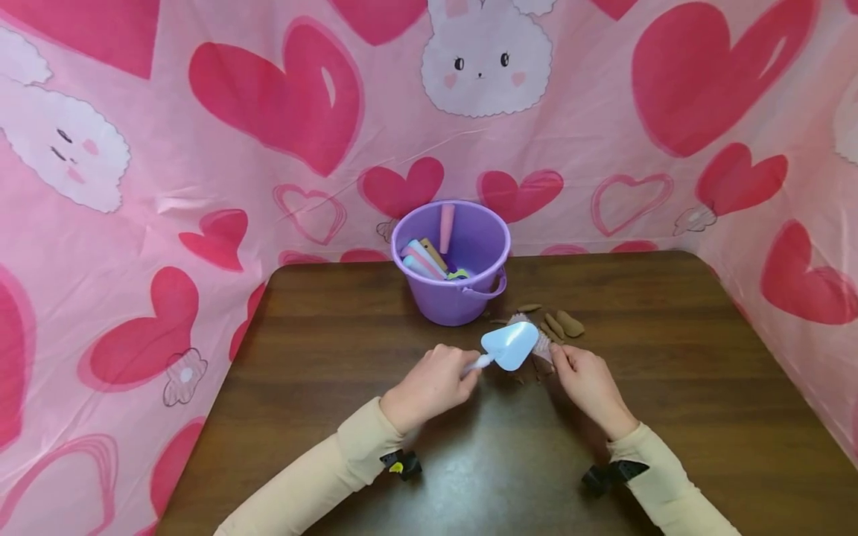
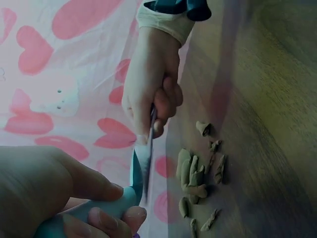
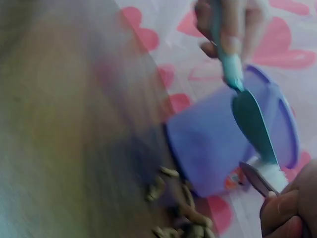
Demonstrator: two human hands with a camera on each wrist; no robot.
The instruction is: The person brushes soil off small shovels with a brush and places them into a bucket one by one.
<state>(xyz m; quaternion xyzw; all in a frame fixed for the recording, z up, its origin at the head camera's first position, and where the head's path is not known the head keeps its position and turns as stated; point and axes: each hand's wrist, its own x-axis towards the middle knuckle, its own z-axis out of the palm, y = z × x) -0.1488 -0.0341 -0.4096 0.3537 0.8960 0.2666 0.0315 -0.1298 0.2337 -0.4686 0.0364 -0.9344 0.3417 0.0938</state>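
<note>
In the head view my left hand (image 1: 429, 383) grips the handle of a small light-blue toy trowel (image 1: 509, 345), its blade pointing right. My right hand (image 1: 591, 381) pinches the end of a thin brush-like piece (image 1: 541, 345) with a pale, bristly face. The blade covers part of this piece. In the right wrist view the blade tip (image 3: 267, 153) meets the white bristly side (image 3: 273, 176). Several brown clay-like lumps (image 1: 570, 324) and thin strips lie on the table behind and below the tools. The left wrist view shows these brown pieces (image 2: 190, 173) scattered on the wood.
A purple bucket (image 1: 449, 301) stands at the back middle, its handle hanging on the right side. Inside are a pink-handled tool (image 1: 446, 227) and several other coloured tools. The dark wooden table (image 1: 322, 320) is bordered by a pink heart-patterned cloth (image 1: 375, 82).
</note>
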